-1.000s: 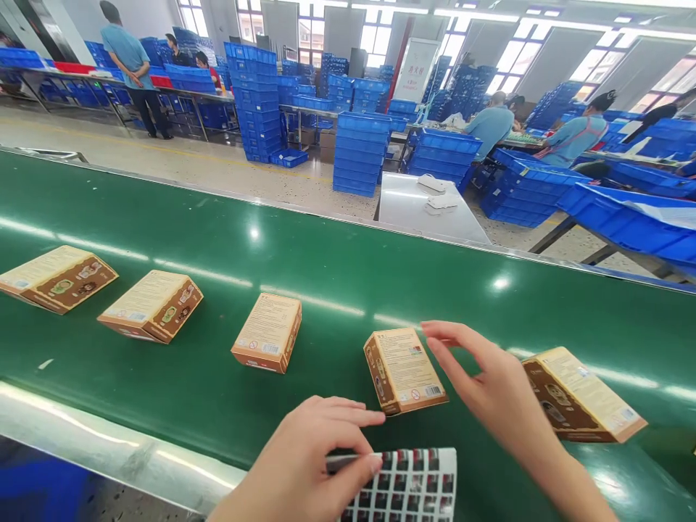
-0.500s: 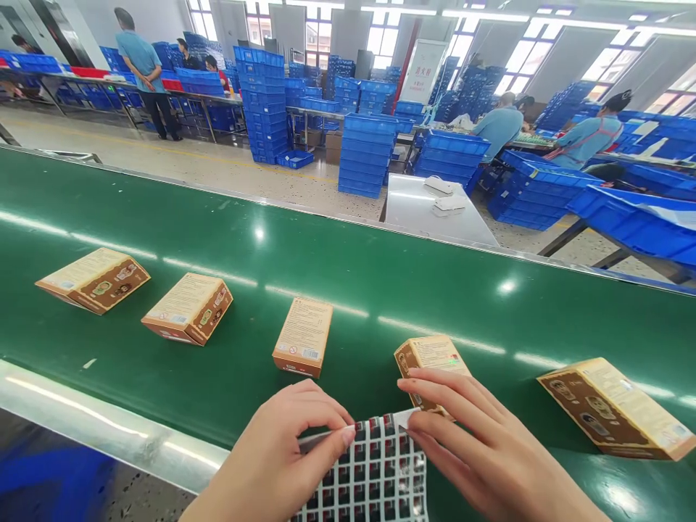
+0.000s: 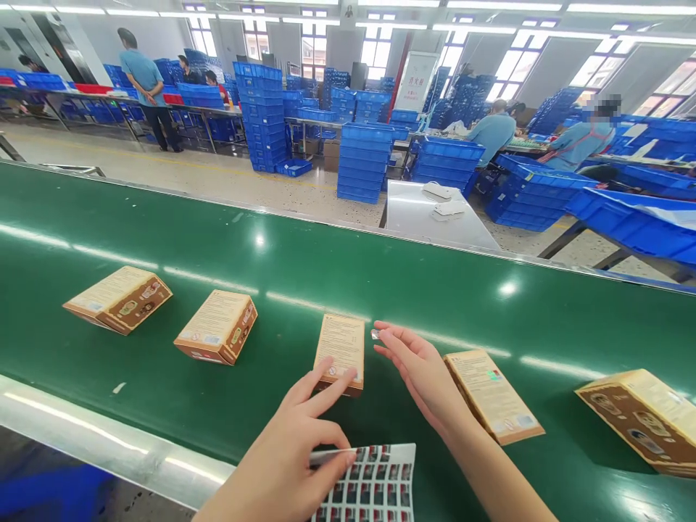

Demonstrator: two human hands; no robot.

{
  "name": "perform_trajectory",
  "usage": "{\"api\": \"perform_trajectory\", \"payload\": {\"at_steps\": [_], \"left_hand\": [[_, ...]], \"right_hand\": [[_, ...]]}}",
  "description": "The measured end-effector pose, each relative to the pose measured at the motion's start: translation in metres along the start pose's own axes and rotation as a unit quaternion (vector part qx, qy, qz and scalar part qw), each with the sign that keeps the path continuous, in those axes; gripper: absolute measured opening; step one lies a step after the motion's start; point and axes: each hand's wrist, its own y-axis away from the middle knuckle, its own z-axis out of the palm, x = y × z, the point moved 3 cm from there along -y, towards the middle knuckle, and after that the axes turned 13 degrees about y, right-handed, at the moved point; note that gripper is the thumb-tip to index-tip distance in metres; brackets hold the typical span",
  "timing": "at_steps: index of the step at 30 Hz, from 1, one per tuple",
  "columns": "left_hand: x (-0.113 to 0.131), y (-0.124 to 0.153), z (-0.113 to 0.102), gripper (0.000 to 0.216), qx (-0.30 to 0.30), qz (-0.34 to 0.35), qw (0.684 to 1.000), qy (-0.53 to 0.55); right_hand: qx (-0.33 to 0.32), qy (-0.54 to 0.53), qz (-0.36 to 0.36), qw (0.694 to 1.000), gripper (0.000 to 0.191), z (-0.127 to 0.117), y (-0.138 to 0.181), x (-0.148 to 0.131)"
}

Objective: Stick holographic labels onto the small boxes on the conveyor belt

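Observation:
My left hand (image 3: 301, 442) pinches a sheet of small dark and red stickers (image 3: 380, 486) between thumb and bent finger. Two of its other fingers rest on the near end of a cream and brown box (image 3: 342, 337) on the green belt. Just right of that box, my right hand (image 3: 421, 370) holds a small shiny sticker (image 3: 375, 334) at its fingertips. Behind my right wrist lies another box (image 3: 505, 406), with a small glinting patch (image 3: 494, 375) on its top face. Part of the sheet is hidden by my left hand.
More boxes lie on the green conveyor belt (image 3: 261, 268): two to the left (image 3: 217, 322), one at the far right (image 3: 647, 413). A metal rail (image 3: 163, 457) runs along the near edge. Beyond the belt are stacked blue crates (image 3: 364, 163), a metal table (image 3: 424, 217) and several people.
My right hand has left the sheet with a small sticker and moved up beside the middle box. My left fingers have spread onto that box. The boxes have shifted right in view.

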Motion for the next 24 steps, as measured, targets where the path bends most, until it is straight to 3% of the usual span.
{"api": "perform_trajectory", "payload": {"at_steps": [6, 15, 24], "left_hand": [[0.012, -0.009, 0.01, 0.02, -0.018, 0.009, 1.0, -0.012], [0.03, -0.02, 0.021, 0.021, -0.047, 0.043, 0.997, -0.038], [0.035, -0.028, 0.036, 0.015, -0.055, 0.075, 0.995, -0.046]], "right_hand": [[0.014, 0.0, 0.004, 1.0, 0.03, 0.008, 0.002, 0.002], [0.074, 0.039, -0.005, 0.996, 0.03, -0.001, 0.018, 0.005], [0.137, 0.186, -0.06, 0.971, 0.028, -0.02, 0.024, -0.002]]}}
